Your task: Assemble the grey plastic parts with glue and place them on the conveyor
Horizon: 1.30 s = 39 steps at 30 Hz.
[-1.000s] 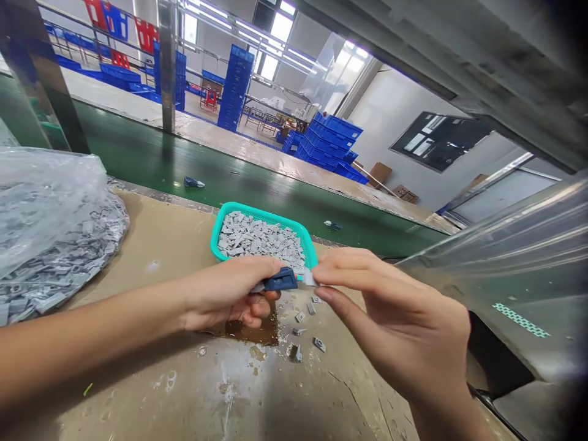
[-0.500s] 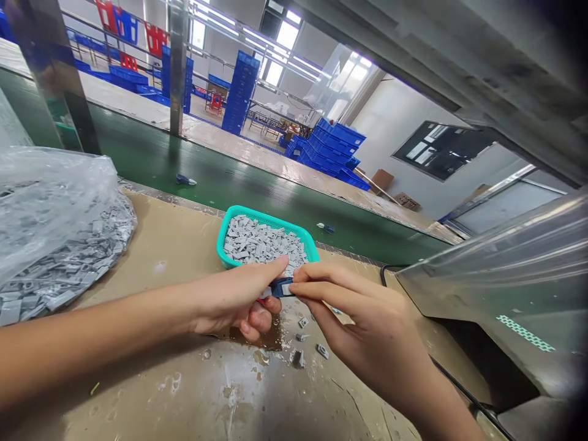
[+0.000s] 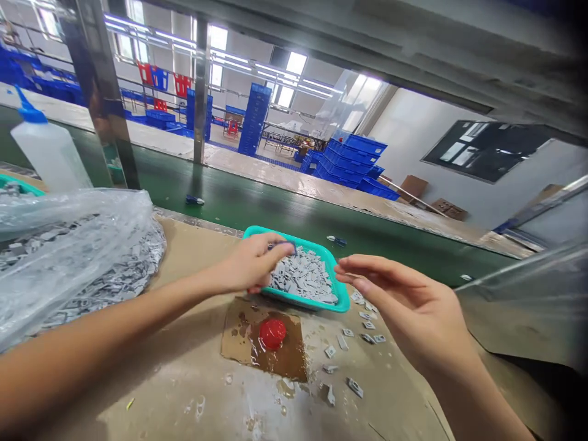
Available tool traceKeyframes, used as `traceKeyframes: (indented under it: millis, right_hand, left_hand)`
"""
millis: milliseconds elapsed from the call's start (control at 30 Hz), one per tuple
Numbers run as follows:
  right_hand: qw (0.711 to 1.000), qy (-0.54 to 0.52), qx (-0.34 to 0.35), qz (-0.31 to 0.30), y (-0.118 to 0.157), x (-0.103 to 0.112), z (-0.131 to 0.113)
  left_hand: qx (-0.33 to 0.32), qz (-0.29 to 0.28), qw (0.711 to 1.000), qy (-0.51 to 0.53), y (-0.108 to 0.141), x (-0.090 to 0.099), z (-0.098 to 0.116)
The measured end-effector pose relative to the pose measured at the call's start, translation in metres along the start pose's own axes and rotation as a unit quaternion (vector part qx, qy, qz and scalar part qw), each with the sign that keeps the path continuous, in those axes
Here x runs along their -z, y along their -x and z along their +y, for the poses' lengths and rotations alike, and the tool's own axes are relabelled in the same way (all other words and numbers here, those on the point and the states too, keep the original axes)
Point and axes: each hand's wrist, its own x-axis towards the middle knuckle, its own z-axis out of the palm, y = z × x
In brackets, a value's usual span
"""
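Left hand: shifting over teal basket, pinching navy plastic piece
Right hand: spreading, right of basket
Risk: slackening pinch, possibly dropping piece inside

From here I see bright windows and long lights. One wall is white. There's a red stool.

Your basket: smooth plastic. Parts inside look matt plastic. Bag on your left: glossy film. Red dome: wet, shiny. Belt: smooth, semi-gloss. Post: shiny metal.
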Motion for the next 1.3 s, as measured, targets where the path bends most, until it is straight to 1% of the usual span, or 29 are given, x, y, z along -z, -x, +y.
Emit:
traceKeyframes:
  millis: [33, 67, 100, 133, 233, 333, 433, 533, 600, 700, 767, 833, 900, 967, 1033, 1100, 1167, 1233, 1300]
  right_hand:
    - [1.0, 0.008, -0.022, 0.003, -0.006, -0.001, 0.005]
    - [0.999, 0.022, -0.038, -0.001, -0.01, -0.003, 0.01]
    - [0.998, 0.042, -0.049, -0.012, -0.014, -0.004, 0.014]
    - [0.996, 0.066, -0.055, -0.027, -0.015, -0.005, 0.018]
    - [0.983, 0.155, -0.064, -0.078, -0.013, -0.003, 0.028]
    - [0.964, 0.228, -0.083, -0.113, -0.007, 0.004, 0.035]
    - [0.951, 0.268, -0.082, -0.132, -0.005, 0.008, 0.041]
    - [0.944, 0.29, -0.045, -0.154, -0.011, 0.001, 0.044]
    - [0.937, 0.308, -0.027, -0.162, -0.019, -0.009, 0.047]
    - [0.924, 0.337, -0.046, -0.176, -0.031, -0.026, 0.052]
    - [0.919, 0.343, -0.057, -0.184, -0.038, -0.035, 0.057]
    - [0.92, 0.342, -0.055, -0.185, -0.041, -0.041, 0.062]
    - [0.92, 0.343, -0.052, -0.184, -0.042, -0.042, 0.064]
    - [0.92, 0.342, -0.048, -0.183, -0.041, -0.039, 0.063]
    - [0.927, 0.332, -0.048, -0.166, -0.038, -0.034, 0.06]
    - [0.942, 0.3, -0.054, -0.139, -0.034, -0.027, 0.057]
    - [0.961, 0.241, -0.082, -0.107, -0.031, -0.02, 0.055]
    - [0.977, 0.156, -0.127, -0.073, -0.028, -0.013, 0.054]
    - [0.984, 0.062, -0.163, -0.035, -0.024, -0.007, 0.052]
  left_hand:
    - [-0.015, 0.062, 0.992, -0.109, -0.012, 0.011, -0.004]
    - [-0.02, 0.116, 0.967, -0.225, -0.024, 0.024, -0.009]
    - [-0.014, 0.145, 0.947, -0.286, -0.038, 0.037, -0.016]
    - [-0.007, 0.161, 0.933, -0.322, -0.052, 0.051, -0.023]
    - [0.024, 0.17, 0.897, -0.407, -0.091, 0.091, -0.047]
    - [0.046, 0.146, 0.864, -0.479, -0.118, 0.124, -0.069]
    - [0.051, 0.131, 0.842, -0.522, -0.132, 0.146, -0.084]
    - [0.031, 0.131, 0.831, -0.539, -0.137, 0.155, -0.09]
    - [0.016, 0.135, 0.828, -0.544, -0.137, 0.156, -0.091]
    - [0.012, 0.149, 0.826, -0.544, -0.137, 0.158, -0.091]
    - [0.023, 0.161, 0.829, -0.536, -0.136, 0.163, -0.09]
    - [0.048, 0.177, 0.833, -0.522, -0.133, 0.172, -0.09]
    - [0.091, 0.214, 0.834, -0.5, -0.126, 0.185, -0.091]
    - [0.147, 0.276, 0.827, -0.468, -0.115, 0.199, -0.091]
    - [0.197, 0.336, 0.819, -0.421, -0.099, 0.212, -0.091]
    - [0.224, 0.375, 0.821, -0.367, -0.081, 0.22, -0.088]
    - [0.223, 0.397, 0.836, -0.306, -0.066, 0.223, -0.081]
    - [0.201, 0.409, 0.859, -0.232, -0.059, 0.218, -0.067]
    - [0.166, 0.409, 0.886, -0.14, -0.061, 0.204, -0.047]
